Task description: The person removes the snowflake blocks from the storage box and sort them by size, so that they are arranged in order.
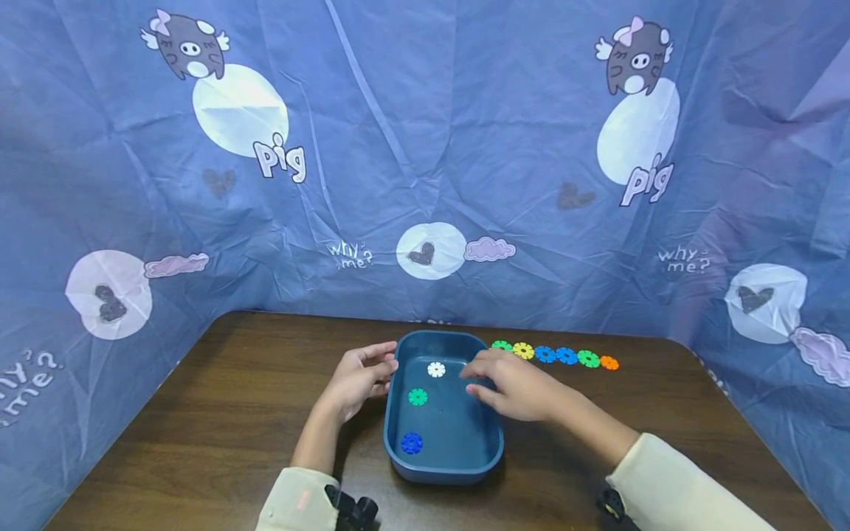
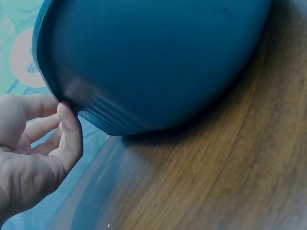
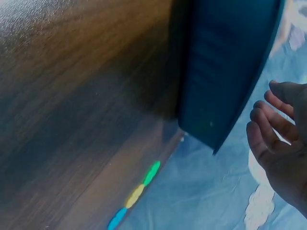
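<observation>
A dark blue rectangular plastic tub (image 1: 443, 472) stands on the table. In it lie a white disc (image 1: 435, 369), a green disc (image 1: 417, 397) and a blue disc (image 1: 412, 442), all flat and notched like snowflakes, along its left side. My left hand (image 1: 358, 380) is at the tub's left rim; the left wrist view shows thumb and index finger pinching the edge. Over the right rim reaches my right hand (image 1: 514, 383), its fingers loosely bent above the inside. Nothing shows between those fingers in the right wrist view, where the hand (image 3: 283, 134) is apart from the tub wall.
A row of touching notched discs (image 1: 545, 355), green, yellow, blue and orange, runs along the back of the brown wooden table (image 1: 252, 413), right of the tub. Behind the table hangs a blue printed cloth (image 1: 425, 147).
</observation>
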A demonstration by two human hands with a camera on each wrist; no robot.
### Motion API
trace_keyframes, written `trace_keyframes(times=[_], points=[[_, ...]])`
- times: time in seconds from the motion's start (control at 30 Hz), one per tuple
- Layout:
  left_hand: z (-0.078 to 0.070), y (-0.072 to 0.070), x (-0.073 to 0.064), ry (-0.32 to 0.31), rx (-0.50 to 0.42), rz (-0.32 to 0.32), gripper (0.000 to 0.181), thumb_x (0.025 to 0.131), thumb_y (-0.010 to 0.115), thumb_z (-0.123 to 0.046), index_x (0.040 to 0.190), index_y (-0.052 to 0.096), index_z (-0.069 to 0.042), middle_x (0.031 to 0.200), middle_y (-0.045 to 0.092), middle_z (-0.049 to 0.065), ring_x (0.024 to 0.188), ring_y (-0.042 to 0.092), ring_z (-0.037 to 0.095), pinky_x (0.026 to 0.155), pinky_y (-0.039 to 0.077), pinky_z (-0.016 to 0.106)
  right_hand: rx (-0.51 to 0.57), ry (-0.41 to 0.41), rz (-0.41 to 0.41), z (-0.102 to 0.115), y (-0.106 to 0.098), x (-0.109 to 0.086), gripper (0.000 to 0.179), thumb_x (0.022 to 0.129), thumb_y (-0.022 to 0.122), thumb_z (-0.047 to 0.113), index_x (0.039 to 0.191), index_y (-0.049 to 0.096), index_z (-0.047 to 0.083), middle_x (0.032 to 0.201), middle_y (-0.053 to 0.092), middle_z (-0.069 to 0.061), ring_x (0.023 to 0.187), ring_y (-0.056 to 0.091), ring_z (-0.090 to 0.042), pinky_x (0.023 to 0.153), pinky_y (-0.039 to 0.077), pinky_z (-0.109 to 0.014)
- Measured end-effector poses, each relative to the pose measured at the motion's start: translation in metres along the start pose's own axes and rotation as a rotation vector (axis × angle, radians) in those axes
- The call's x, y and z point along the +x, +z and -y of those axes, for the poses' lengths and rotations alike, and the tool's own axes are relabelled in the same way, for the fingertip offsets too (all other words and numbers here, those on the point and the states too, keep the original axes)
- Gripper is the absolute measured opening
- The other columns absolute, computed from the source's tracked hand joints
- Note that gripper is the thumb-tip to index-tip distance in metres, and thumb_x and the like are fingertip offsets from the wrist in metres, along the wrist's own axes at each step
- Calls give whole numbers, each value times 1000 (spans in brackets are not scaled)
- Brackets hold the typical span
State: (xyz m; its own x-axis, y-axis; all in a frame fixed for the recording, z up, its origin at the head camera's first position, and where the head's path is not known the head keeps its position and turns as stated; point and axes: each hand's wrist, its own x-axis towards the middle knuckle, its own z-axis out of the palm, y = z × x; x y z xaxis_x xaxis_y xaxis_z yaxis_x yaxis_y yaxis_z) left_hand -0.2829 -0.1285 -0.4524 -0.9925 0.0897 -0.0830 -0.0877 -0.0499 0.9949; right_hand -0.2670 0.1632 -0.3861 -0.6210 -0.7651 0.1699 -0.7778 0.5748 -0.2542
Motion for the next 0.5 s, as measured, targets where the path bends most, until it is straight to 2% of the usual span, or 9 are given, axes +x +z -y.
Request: trace_keyframes(times=[0.13,0.37,0.5], points=[[0,0,0,-4,-5,-3,41,97,65,0,138,61,0,117,60,17,83,63,17,67,58,27,-65,-59,39,10,8,6,25,101,67,24,120,73,10,110,69,-3,102,60,-14,89,55,-37],[0,0,0,-3,-8,-1,42,96,65,0,138,60,0,119,59,18,84,63,16,67,57,27,-112,-134,160,17,27,18,27,101,66,27,120,73,10,106,69,-2,95,59,-10,88,54,-30],[-1,0,-2,1,-4,7,42,97,64,0,139,59,1,119,59,19,84,63,16,67,57,27,-126,-144,203,21,33,27,28,101,65,30,121,73,12,109,70,-1,101,62,-11,92,53,-30]])
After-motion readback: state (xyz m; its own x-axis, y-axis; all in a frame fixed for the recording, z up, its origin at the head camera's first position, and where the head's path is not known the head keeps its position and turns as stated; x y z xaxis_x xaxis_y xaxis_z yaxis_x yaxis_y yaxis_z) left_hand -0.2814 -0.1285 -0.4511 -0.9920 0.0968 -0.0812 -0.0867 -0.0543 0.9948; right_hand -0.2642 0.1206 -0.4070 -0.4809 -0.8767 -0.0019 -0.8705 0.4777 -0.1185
